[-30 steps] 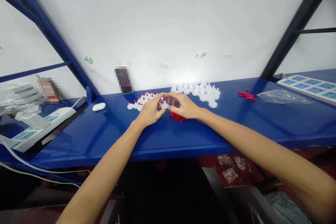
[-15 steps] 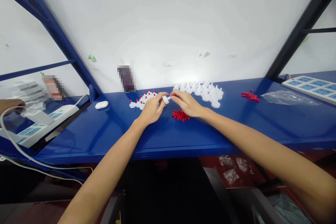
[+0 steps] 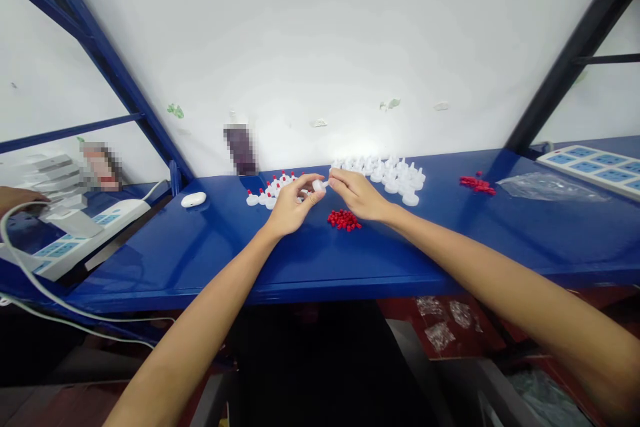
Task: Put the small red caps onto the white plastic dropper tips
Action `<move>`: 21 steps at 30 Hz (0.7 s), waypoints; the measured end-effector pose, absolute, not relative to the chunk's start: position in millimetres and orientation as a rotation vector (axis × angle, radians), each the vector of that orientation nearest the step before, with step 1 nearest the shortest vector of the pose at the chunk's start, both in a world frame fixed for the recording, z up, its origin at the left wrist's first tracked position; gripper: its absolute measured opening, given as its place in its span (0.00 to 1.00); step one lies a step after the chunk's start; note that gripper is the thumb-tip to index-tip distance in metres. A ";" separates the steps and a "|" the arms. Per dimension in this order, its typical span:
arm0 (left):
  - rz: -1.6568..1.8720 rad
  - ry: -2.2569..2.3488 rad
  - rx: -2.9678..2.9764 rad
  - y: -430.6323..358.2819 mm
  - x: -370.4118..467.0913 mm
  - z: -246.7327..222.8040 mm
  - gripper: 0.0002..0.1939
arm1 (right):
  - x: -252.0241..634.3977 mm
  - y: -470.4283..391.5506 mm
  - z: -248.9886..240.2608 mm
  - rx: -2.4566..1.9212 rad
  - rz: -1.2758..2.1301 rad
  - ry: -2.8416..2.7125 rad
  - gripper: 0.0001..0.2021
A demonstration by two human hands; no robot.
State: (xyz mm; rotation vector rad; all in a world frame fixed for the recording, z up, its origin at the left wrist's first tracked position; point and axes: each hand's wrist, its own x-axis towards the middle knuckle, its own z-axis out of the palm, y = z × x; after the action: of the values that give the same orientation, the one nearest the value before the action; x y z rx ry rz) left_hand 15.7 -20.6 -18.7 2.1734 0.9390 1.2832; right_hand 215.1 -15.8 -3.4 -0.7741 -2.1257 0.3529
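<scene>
My left hand [image 3: 291,205] pinches a white plastic nozzle cap [image 3: 319,185] by its round base, its spout pointing right. Closed at the spout's end are the fingertips of my right hand [image 3: 359,193]; whether a red tip cap lies between them is hidden. Below the hands is a heap of small red tip caps [image 3: 344,219]. White nozzle caps with red tips [image 3: 271,201] stand left of and behind my left hand. Behind and right of my right hand are several white nozzle caps without red tips [image 3: 393,180].
More red pieces [image 3: 478,185] and a clear plastic bag [image 3: 550,188] lie on the blue table [image 3: 320,267] at right. A white oval case [image 3: 193,200] rests at left. Power strips flank both sides. Another person's hand [image 3: 20,200] is at far left, near white boxes and a cable.
Both hands have shifted slightly right together with the nozzle cap, which has turned a little. The heaps on the table look the same.
</scene>
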 end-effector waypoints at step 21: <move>0.863 1.177 2.868 -17.8 0.2 -17.8 0.09 | 240.2 2.1 -5.9 -1.500 -0.141 -2.274 0.13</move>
State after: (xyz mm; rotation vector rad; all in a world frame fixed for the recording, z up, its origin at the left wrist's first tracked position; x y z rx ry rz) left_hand 0.2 -17.8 -17.8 2.8678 1.1768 0.8627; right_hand 240.2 2.1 -5.9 -1.5000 -2.2735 -0.1408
